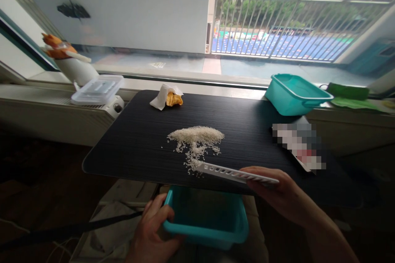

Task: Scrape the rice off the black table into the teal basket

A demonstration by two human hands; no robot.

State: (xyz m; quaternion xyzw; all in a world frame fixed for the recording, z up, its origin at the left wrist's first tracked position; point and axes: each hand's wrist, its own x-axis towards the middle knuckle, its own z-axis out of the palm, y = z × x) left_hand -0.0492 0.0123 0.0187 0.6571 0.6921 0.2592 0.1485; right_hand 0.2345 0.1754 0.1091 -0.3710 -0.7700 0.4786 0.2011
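Note:
A heap of white rice (196, 134) lies on the black tabletop (123, 139), with loose grains trailing toward the front edge. My right hand (274, 189) grips a flat white plastic piece with a row of slots (226, 172); its left end touches the trailing grains. Below the table's front edge, my left hand (157, 226) is closed on the left rim of a teal plastic tub (206, 232). The tub's inside is dark, so I cannot make out what it holds.
A crumpled white tissue (160, 96) and a yellowish piece (174, 99) lie at the back of the table. A second teal tub (296, 94) stands back right, near a blurred flat item (299, 148). On the left radiator rests a clear lidded box (98, 89).

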